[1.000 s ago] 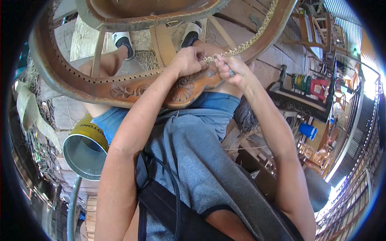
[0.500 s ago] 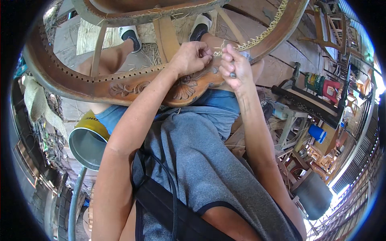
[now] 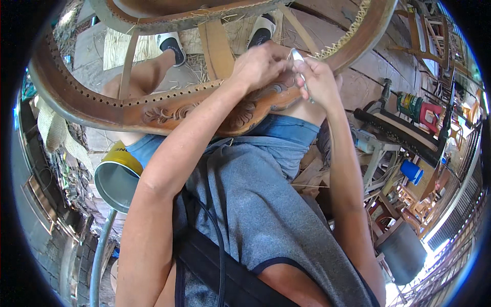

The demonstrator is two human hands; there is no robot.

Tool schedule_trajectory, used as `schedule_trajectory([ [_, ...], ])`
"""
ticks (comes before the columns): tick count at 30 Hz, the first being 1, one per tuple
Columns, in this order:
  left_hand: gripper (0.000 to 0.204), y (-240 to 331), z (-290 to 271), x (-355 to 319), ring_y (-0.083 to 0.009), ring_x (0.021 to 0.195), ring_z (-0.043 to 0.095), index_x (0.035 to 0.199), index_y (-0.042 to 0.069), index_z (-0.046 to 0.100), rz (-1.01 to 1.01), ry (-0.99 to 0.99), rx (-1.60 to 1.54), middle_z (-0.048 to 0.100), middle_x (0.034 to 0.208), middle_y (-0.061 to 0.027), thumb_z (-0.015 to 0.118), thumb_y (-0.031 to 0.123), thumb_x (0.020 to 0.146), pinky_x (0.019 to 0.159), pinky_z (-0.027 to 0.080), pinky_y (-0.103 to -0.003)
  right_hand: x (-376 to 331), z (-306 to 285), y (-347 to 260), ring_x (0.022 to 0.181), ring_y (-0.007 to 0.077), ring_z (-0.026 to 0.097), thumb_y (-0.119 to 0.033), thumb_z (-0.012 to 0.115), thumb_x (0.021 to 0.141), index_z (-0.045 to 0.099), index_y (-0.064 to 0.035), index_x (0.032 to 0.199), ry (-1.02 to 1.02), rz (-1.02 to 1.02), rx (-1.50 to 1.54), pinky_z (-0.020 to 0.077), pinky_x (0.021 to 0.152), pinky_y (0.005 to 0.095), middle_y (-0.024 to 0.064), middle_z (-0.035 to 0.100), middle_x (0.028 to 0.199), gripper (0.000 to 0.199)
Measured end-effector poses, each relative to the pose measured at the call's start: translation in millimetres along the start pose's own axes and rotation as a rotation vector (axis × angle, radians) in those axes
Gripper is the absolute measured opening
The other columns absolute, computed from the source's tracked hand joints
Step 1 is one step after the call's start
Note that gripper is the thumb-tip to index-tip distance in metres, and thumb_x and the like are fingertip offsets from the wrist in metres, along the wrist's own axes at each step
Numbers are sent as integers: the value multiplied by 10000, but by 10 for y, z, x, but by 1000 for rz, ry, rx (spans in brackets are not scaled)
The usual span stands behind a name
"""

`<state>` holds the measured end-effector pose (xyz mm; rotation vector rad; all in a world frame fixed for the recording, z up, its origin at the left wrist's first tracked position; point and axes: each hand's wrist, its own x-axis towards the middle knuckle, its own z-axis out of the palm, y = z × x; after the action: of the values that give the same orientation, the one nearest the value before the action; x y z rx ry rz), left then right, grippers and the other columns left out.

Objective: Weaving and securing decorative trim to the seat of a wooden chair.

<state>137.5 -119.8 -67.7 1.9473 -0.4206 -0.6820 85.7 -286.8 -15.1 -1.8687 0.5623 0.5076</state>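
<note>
A carved brown wooden chair frame (image 3: pixel 169 108) lies across my lap, with a row of small holes along its inner edge. Pale cane strands (image 3: pixel 353 28) are laced along the frame's right side. My left hand (image 3: pixel 262 66) rests over the front rail, its fingers pinched together at the right end of the row of holes; what they pinch is hidden. Just right of it, my right hand (image 3: pixel 318 82) is closed around a slim silvery tool (image 3: pixel 297 55), whose tip points up and away. A thin pale strand curves between the two hands.
A yellow can (image 3: pixel 120 156) stands by my left thigh, near a grey metal pipe (image 3: pixel 102 256). Woven webbing (image 3: pixel 61 133) hangs at far left. To the right are a dark wooden frame (image 3: pixel 401 135), a green and red tin (image 3: pixel 417 110) and a blue cup (image 3: pixel 411 171).
My right hand has turned and shifted slightly right, and the silvery tool's tip now shows above its fingers. My left hand has moved a little right along the rail.
</note>
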Motion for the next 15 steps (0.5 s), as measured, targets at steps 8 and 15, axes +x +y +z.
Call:
schedule_trajectory([
  [8, 201, -109, 133, 262, -209, 757, 633, 962, 109, 724, -29, 72, -295, 694, 877, -63, 624, 257, 869, 721, 507, -347, -55, -146, 20, 493, 156, 535, -250, 497, 985, 550, -26, 815, 7, -16, -290, 441, 505, 311, 54, 559, 654, 285],
  [15, 214, -67, -500, 404, -79, 710, 572, 920, 52, 670, 74, 78, -559, 667, 835, -18, 554, 229, 946, 646, 489, -257, -339, -101, -282, 884, 452, 595, -223, 455, 961, 561, 13, 918, 74, -177, -1149, 465, 803, 508, 221, 650, 846, 262],
])
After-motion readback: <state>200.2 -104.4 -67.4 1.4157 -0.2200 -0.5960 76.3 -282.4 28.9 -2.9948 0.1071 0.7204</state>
